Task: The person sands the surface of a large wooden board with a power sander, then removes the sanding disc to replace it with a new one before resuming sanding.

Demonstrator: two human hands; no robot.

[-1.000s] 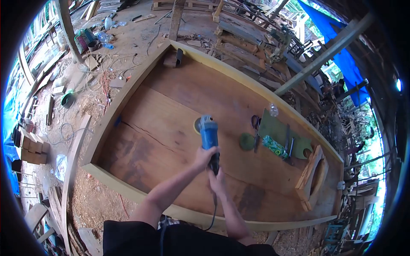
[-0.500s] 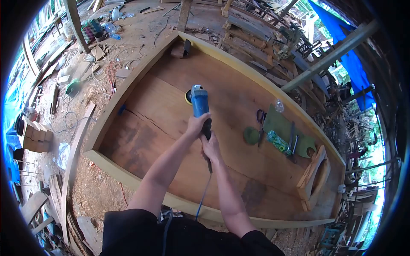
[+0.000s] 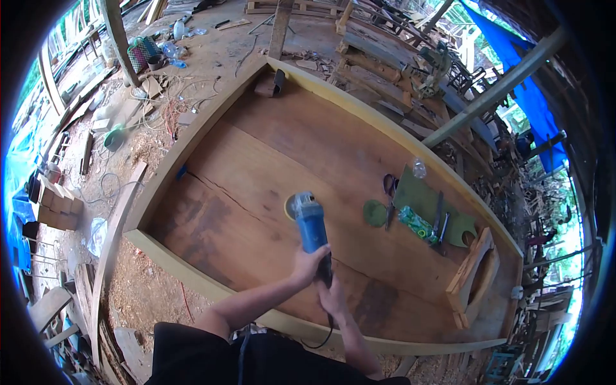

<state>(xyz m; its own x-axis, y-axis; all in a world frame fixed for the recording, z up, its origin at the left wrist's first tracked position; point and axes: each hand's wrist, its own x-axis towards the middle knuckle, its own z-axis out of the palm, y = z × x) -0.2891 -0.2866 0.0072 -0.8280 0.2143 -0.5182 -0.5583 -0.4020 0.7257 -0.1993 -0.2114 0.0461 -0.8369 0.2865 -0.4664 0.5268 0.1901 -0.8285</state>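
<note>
A blue angle grinder [image 3: 312, 228] with a round yellowish disc [image 3: 290, 207] at its head is over the brown wooden panel [image 3: 256, 163], with the disc on or just above the surface. My left hand [image 3: 310, 263] is wrapped around the grinder's body where blue meets black. Behind it, my right hand [image 3: 332, 298] grips the black rear handle, and the cord runs down from there toward my body. A raised wooden rim [image 3: 187, 151] frames the panel. A long dark crack runs across the wood left of the disc.
On the panel's right lie scissors [image 3: 389, 185], green sanding sheets [image 3: 410, 190], a round green disc [image 3: 375, 213], a green packet [image 3: 416, 222], a wrench [image 3: 444, 226] and a wooden frame piece [image 3: 473, 277]. A dark block [image 3: 278, 83] sits in the far corner. Posts and scrap wood surround it.
Both hands have drawn the grinder back toward my body and slightly right across the panel. My left elbow is more bent. The loose items on the panel lie as before.
</note>
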